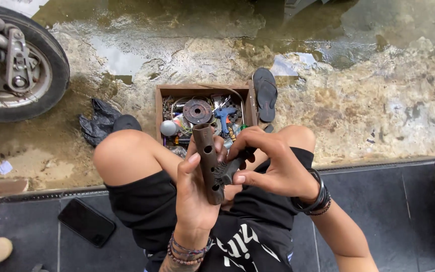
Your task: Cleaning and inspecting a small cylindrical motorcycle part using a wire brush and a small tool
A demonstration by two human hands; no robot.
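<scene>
My left hand [193, 194] grips a rusty brown metal tube [208, 163] with round holes along its side, held upright over my lap. My right hand [273, 163] holds a small dark wire brush [229, 170] with its bristles pressed against the tube's lower part. Both hands sit between my bare knees, above black shorts. Beaded bracelets are on my left wrist, dark bands on my right.
A wooden box [163, 100] of tools and parts, with a rusty disc [198, 111] and a blue tool, stands on wet concrete ahead. A flip-flop [265, 93] lies beside it. A motorcycle wheel [18, 63] is far left, a black rag [99, 121] near it, a phone [86, 221] on the dark tiles.
</scene>
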